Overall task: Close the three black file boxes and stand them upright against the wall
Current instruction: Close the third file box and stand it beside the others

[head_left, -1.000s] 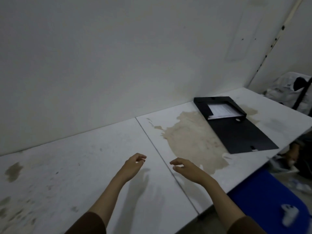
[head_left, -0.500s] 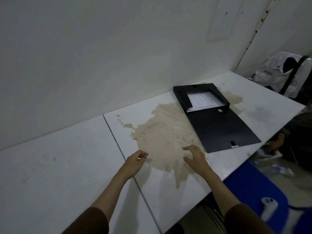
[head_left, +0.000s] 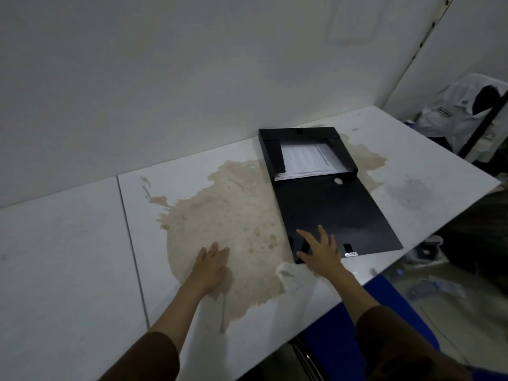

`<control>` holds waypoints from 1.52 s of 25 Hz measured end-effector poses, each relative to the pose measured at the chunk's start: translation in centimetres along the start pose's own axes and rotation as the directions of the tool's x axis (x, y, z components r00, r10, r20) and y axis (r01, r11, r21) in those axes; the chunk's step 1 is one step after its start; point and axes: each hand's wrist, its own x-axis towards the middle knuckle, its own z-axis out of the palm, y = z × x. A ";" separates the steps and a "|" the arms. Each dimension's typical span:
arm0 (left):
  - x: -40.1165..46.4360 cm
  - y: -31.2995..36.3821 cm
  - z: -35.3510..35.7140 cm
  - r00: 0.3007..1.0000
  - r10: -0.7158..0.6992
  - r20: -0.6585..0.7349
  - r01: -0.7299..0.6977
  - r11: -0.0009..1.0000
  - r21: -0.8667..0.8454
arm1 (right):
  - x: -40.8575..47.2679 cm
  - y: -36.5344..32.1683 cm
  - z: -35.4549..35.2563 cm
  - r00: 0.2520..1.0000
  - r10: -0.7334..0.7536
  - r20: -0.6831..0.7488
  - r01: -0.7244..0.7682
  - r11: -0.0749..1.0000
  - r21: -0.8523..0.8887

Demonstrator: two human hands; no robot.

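One black file box (head_left: 324,185) lies open on the white table (head_left: 68,243), its lid flap spread flat toward the person, papers (head_left: 305,160) in its tray by the wall (head_left: 165,78). Right hand (head_left: 320,251), fingers spread and empty, rests on the flap's near corner. Left hand (head_left: 210,266) lies flat, fingers together, on the brown stain (head_left: 220,210) left of it.

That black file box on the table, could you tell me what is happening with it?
A person is starting to close it. The black file box lies open on the stained table, papers showing inside. The right hand rests spread on the lid's near corner; the left hand lies flat on the table.
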 end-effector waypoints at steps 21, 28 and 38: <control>0.1 0.6 1.3 0.969 -0.166 -0.184 0.124 0.968 -0.217 | -5.6 -8.0 8.1 0.967 -0.216 0.138 0.222 0.974 -0.033; -0.2 1.5 -0.3 0.919 -0.391 0.039 0.225 0.443 -0.868 | -6.1 -7.8 7.0 0.906 -0.283 0.316 0.324 0.942 -0.087; -3.6 5.2 2.4 0.910 -0.414 -0.033 0.055 0.199 -0.978 | -5.8 -10.6 4.4 0.873 -0.471 0.124 0.460 0.881 0.109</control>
